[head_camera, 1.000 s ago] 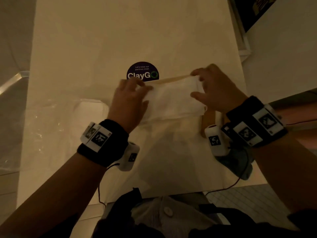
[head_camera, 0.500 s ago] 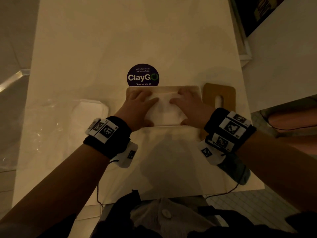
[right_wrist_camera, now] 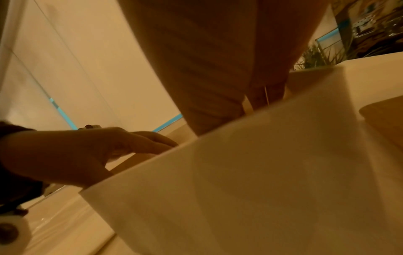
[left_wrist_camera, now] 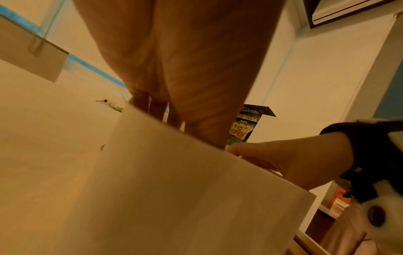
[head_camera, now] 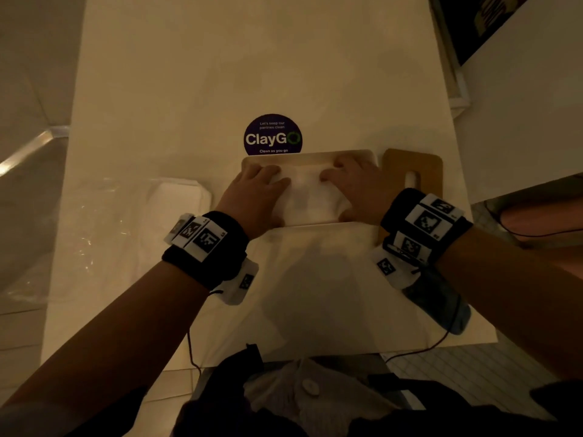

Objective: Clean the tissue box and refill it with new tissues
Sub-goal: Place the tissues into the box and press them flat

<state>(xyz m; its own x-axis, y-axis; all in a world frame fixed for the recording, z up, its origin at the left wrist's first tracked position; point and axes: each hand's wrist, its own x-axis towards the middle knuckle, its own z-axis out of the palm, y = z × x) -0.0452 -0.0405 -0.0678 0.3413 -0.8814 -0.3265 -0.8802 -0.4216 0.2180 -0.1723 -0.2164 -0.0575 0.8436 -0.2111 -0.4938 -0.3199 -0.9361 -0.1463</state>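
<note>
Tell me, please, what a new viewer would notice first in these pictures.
Both hands, left hand and right hand, press a white tissue stack down into the open tissue box at the table's middle. Just behind the box sits a round dark ClayGo sticker; a wooden lid lies to its right.

Open pale tissue box — white tissues inside — upright on table

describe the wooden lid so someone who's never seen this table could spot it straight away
Start at the round dark ClayGo sticker in the middle of the pale table. Just below it sits the open white tissue box, where both hands press tissues down. The wooden lid lies flat against the box's right side: the only brown thing there, with rounded corners and a long slot in its middle.
</note>
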